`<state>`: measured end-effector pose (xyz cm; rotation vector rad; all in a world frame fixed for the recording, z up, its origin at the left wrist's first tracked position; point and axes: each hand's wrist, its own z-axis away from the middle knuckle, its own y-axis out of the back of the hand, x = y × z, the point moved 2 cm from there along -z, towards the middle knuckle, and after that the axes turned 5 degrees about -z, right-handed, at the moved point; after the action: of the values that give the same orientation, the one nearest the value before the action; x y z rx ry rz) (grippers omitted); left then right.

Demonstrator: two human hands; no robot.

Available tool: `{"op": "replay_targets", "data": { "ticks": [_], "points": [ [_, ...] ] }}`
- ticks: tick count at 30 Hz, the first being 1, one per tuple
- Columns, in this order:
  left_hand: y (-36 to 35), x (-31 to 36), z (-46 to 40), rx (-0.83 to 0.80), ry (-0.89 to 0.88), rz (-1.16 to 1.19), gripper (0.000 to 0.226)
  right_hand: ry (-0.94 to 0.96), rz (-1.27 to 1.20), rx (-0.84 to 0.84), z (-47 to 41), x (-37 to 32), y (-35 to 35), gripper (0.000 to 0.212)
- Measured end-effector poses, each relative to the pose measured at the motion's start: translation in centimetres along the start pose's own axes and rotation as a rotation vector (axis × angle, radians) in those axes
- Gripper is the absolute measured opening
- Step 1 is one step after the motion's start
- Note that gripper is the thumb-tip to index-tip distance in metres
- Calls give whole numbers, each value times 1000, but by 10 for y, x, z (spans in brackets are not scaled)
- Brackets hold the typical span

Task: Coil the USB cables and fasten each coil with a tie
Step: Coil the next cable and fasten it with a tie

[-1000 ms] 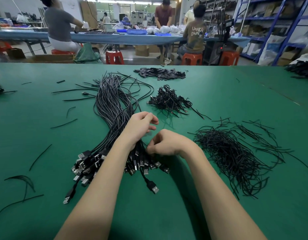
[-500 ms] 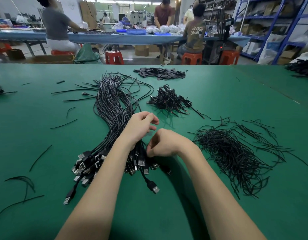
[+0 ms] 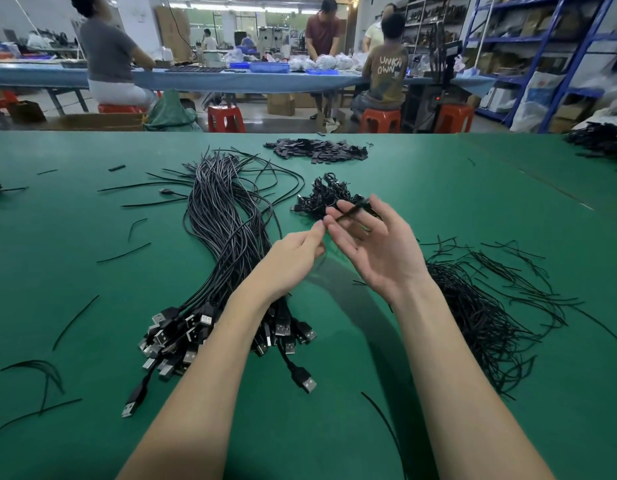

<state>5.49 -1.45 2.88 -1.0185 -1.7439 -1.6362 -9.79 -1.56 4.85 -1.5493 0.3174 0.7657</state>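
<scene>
Green mat (image 3: 75, 271): covers the table.
Left hand (image 3: 293, 261): raised above the mat, fingertips together, pinching the near end of a thin black tie (image 3: 352, 212).
Right hand (image 3: 376, 247): palm up, fingers spread and relaxed, the tie lying across them.
USB cables (image 3: 224, 233): loose bundle, plugs toward the person.
Coiled cables (image 3: 326, 199): pile behind the hands.
Tie pile (image 3: 480, 313): right of the right forearm.

Factory workshop: workers (image 3: 386, 64), long benches (image 3: 231, 79), stock shelving (image 3: 529, 39)
</scene>
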Motion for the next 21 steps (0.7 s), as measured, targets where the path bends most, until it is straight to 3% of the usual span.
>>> {"op": "replay_targets", "data": {
  "ticks": [4,8,10,14,18,21],
  "points": [
    [-16,20,1,-215,34,479,33,123,743,70,-6,9,0,42],
    [-19,32,1,-165,116,1068,36,-107,611,-88,-1,25,-3,66],
    [-11,33,1,-149,118,1273,39,-140,690,-135,2,27,-4,76],
    [2,26,0,-50,222,1261,45,-60,1481,-150,15,13,-17,79],
    [3,22,1,-100,270,1347,47,-356,1283,-243,26,3,-27,55],
    [0,23,0,-115,296,1421,47,-360,1544,-369,35,-11,-28,38]
  ]
}}
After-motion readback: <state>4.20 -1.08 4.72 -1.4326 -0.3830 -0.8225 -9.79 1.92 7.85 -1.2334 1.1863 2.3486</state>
